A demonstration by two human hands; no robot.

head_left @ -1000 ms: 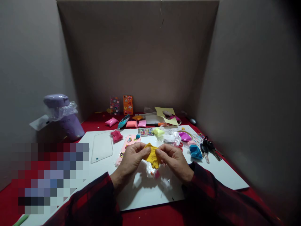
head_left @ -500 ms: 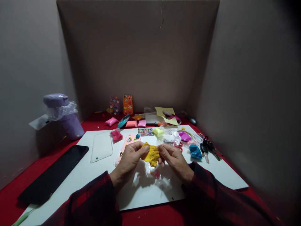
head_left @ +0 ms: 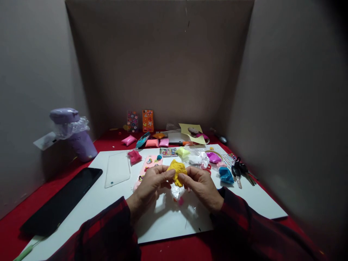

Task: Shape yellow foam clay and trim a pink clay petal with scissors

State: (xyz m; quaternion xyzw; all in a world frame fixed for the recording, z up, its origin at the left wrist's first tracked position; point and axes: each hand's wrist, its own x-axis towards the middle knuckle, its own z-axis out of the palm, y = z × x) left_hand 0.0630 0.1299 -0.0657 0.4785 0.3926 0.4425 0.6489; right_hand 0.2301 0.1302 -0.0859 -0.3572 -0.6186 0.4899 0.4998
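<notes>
A flattened lump of yellow modelling clay is held up between my two hands, above the white board. My left hand pinches its left side between thumb and fingers. On the right side, my right hand grips it with the thumb across its front. Beneath the clay lies a crumpled clear plastic wrapper with a small pink bit by it. Partly hidden behind my left hand is a pink phone case with small colourful decorations.
Left stand a black phone, a clear case and a purple bottle. Clay packets, blue, purple and red, lie around the board. Keys rest at right. Decorated cases lean at the back.
The yellow clay has been turned and bunched smaller, shifting slightly up and right. My right thumb has moved onto its front, and my left fingers have shifted right with it.
</notes>
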